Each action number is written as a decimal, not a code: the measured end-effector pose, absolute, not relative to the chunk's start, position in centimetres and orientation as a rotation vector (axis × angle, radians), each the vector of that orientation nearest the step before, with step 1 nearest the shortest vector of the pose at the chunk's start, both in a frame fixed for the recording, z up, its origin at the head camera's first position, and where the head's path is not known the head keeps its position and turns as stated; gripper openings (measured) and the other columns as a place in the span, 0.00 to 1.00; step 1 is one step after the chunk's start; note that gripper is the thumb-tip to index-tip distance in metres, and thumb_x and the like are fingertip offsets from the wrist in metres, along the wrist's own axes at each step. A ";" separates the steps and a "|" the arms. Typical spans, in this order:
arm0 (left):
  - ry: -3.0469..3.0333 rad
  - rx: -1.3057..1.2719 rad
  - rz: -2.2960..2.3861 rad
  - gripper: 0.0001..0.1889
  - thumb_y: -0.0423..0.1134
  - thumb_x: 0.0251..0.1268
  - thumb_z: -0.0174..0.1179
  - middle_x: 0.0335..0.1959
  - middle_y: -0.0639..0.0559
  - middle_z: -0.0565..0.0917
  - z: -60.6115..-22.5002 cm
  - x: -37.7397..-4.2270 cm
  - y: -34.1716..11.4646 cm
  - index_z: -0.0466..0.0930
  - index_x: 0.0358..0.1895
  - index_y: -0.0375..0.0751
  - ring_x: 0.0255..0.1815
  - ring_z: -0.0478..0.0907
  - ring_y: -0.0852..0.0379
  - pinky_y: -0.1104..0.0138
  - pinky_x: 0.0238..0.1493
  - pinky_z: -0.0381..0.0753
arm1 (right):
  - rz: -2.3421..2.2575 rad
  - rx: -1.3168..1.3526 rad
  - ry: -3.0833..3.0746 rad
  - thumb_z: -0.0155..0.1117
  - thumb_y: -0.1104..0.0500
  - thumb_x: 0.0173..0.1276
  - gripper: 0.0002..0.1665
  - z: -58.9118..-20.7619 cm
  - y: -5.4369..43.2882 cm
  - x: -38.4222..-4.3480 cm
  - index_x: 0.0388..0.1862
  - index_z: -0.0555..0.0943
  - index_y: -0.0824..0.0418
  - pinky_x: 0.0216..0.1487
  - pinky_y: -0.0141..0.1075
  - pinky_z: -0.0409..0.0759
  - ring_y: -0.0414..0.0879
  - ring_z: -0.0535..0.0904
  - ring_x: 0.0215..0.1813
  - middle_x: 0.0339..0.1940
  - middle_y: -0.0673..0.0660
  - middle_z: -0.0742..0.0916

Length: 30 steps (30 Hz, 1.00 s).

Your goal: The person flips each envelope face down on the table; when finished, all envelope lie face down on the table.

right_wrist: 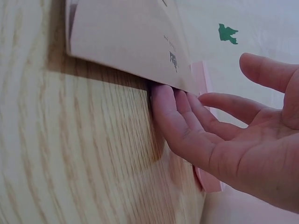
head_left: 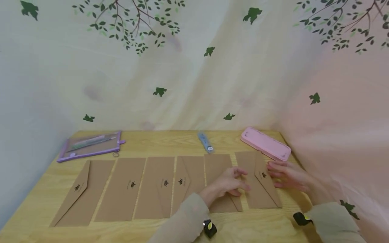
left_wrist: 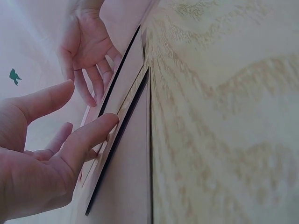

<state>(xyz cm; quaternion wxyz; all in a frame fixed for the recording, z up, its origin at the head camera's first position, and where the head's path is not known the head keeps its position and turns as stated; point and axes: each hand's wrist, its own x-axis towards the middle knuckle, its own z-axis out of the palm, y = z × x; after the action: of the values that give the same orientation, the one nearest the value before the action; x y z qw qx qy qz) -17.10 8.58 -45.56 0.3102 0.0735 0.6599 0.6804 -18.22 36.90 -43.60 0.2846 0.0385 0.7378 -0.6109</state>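
Note:
Several brown paper envelopes with small black crown prints lie side by side in a row. At the right end is an envelope [head_left: 247, 182] with its pointed flap toward the right. My left hand [head_left: 229, 182] hovers over the gap between it and the neighbouring envelope [head_left: 217, 165], fingers loosely spread and holding nothing. On the other side, my right hand [head_left: 288, 175] has its fingertips [right_wrist: 163, 95] right at the end envelope's right edge, seen in the right wrist view [right_wrist: 121, 42], thumb raised away from it. In the left wrist view both hands face each other across the envelopes.
A pink case [head_left: 265, 143] lies behind the end envelope, close to my right hand. Further left on the wooden table [head_left: 158, 143] are a blue packet [head_left: 205, 141] and a clear purple-edged pouch [head_left: 91, 143] with pens. A curtain [head_left: 194, 74] with leaf prints hangs behind.

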 end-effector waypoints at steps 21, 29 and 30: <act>1.759 0.201 1.786 0.22 0.23 0.54 0.72 0.68 0.42 0.76 -45.6 -17.4 8.6 0.82 0.54 0.40 0.51 0.81 0.54 0.54 0.38 0.89 | -1.682 0.113 1.945 0.49 0.49 0.84 0.46 -43.5 36.9 -18.2 0.80 0.37 0.72 0.57 0.49 0.80 0.42 0.77 0.59 0.72 0.58 0.70; 1.799 0.219 1.752 0.22 0.25 0.54 0.73 0.70 0.40 0.73 -45.2 -17.4 8.7 0.82 0.53 0.41 0.48 0.81 0.52 0.54 0.36 0.89 | -1.767 0.005 1.844 0.47 0.52 0.85 0.24 -43.0 37.2 -18.5 0.72 0.63 0.61 0.57 0.49 0.82 0.42 0.81 0.56 0.55 0.46 0.84; 1.804 0.218 1.749 0.22 0.25 0.54 0.73 0.70 0.40 0.73 -45.2 -17.5 8.7 0.82 0.53 0.41 0.49 0.81 0.52 0.54 0.37 0.89 | -1.780 -0.010 1.827 0.46 0.53 0.85 0.20 -42.9 37.1 -18.6 0.69 0.66 0.58 0.57 0.49 0.83 0.43 0.82 0.56 0.55 0.47 0.85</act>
<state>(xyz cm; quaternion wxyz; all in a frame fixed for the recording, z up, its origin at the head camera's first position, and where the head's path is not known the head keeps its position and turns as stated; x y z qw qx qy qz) -17.46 8.74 -45.17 0.3047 0.0825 0.6811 0.6606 -18.57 37.14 -42.93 0.2912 -0.0038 0.6851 -0.6676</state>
